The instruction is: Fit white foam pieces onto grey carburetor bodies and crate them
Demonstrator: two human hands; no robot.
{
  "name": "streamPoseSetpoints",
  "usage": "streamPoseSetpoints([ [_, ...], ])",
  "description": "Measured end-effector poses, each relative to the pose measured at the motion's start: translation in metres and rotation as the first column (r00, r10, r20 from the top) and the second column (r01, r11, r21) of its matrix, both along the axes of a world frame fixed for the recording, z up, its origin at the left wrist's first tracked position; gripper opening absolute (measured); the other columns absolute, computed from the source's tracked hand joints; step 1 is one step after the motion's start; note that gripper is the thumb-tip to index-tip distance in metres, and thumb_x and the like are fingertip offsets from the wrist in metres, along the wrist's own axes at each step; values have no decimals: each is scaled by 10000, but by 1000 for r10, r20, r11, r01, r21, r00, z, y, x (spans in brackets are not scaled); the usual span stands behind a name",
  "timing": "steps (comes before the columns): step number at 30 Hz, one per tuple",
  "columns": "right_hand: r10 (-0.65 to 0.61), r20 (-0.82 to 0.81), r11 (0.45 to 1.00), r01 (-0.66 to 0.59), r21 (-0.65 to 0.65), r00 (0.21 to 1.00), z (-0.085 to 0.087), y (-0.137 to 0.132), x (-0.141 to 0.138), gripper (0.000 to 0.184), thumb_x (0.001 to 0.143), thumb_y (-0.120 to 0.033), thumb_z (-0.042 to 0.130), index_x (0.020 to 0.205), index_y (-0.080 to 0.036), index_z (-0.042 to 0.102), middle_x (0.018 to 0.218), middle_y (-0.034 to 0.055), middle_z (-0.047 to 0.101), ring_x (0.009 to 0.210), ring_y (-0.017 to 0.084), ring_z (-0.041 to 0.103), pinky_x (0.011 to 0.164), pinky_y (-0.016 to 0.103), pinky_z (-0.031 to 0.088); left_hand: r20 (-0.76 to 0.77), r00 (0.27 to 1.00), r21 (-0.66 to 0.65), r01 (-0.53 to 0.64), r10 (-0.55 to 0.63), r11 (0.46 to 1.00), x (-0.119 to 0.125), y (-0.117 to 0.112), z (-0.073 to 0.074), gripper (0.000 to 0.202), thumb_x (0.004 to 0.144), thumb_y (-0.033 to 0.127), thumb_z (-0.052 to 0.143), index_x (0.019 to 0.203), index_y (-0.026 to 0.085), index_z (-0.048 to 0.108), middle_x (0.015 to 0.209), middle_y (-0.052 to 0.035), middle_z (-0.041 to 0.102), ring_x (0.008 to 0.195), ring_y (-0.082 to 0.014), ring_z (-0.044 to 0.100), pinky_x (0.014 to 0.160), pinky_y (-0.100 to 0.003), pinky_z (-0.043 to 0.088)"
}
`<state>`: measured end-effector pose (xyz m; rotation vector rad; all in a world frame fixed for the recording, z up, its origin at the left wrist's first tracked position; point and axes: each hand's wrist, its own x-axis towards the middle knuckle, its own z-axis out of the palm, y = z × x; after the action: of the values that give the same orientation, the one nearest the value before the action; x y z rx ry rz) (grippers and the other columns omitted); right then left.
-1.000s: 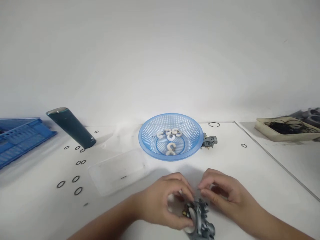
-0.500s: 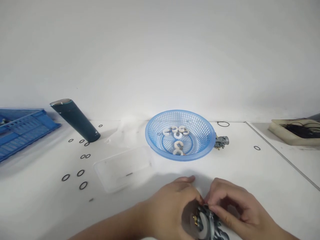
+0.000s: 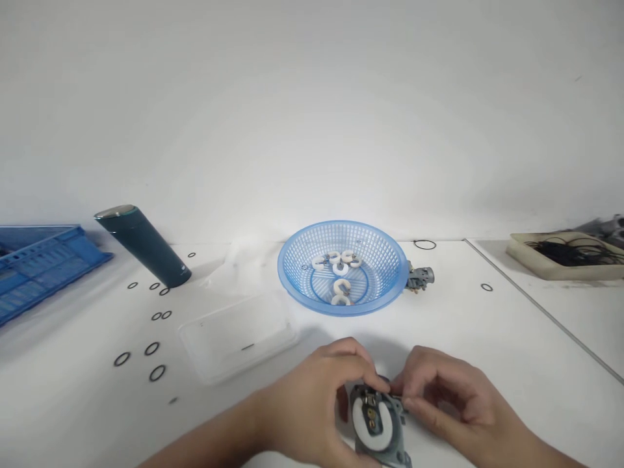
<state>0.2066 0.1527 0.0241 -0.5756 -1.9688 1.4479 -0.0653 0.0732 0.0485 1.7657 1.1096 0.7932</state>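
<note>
Turned face-up since the earlier frame, the grey metal body [image 3: 399, 434] is gripped by the curved left hand [image 3: 312, 404] in front of the round blue plastic basket [image 3: 344, 311]. Its white U-shaped piece [image 3: 374, 444] appears seated; a thin metallic sliver [image 3: 398, 396] is seemingly pinched by the right hand [image 3: 470, 398], its fitting apparently unfinished.

A white surface [image 3: 468, 325] with a grey seam [image 3: 541, 310] at right carries a blue crate [image 3: 49, 268] at left and a teal tumbler [image 3: 149, 250] near it. Black rings [image 3: 151, 377] lie scattered on the left, a translucent tray [image 3: 234, 335] right of them. A blue basket [image 3: 341, 311] sits far centre, a metal part [image 3: 420, 278] just right, a thin ring [image 3: 425, 249] behind that; farther right, a smaller ring [image 3: 486, 290] and a cream tray [image 3: 560, 269].
</note>
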Motion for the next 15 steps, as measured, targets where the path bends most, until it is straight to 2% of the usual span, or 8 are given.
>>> streamPoseSetpoints([
  [4,-16,-30,999,15,-51,999,-11,1,2,290,1135,-512,778,992,-260,802,979,72,775,915,232,770,766,281,615,20,999,-11,-28,29,1000,1,0,8,718,578,273,1016,1275,303,843,1270,-60,705,1008,-215,751,887,-317,653],
  [7,-19,-12,996,18,-83,1000,-10,2,3,303,1131,-511,782,977,-251,800,976,74,770,922,231,755,779,291,603,64,996,-18,-68,69,998,1,3,6,722,549,263,1067,1239,292,859,1214,-62,737,1064,-244,764,966,-350,652],
  [11,-67,1,994,66,-85,998,-3,0,1,341,1104,-543,810,946,-241,796,921,68,767,789,195,699,664,259,542,117,992,-9,-40,40,999,1,6,0,699,542,309,1120,1194,257,874,1215,-88,728,1073,-249,760,953,-349,667],
  [15,-97,-6,990,95,-107,995,-2,-2,-2,369,1085,-581,827,949,-239,807,920,75,785,804,216,736,704,295,589,200,979,-6,-33,33,999,2,5,-8,708,590,307,1115,1248,274,856,1293,-113,705,1145,-271,761,915,-340,688],
])
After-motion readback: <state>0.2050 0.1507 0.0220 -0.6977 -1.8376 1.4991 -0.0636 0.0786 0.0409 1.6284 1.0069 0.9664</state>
